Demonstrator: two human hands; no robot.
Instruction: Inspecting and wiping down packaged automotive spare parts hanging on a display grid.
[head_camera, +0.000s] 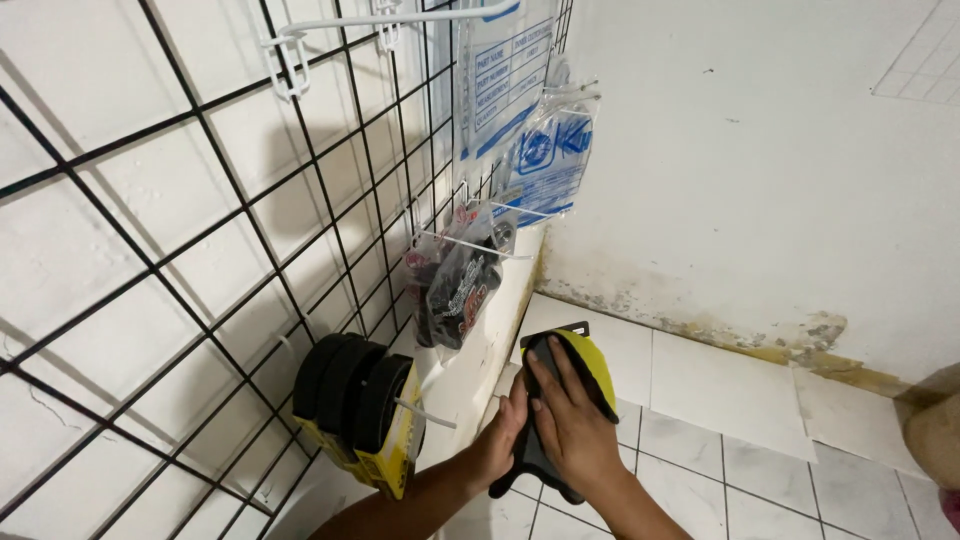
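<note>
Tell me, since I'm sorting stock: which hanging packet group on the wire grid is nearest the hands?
The black round parts on yellow cards, hanging lowest on the black wire grid, nearest the left hand. The dark bagged parts and clear blue-printed bags hang higher.
</note>
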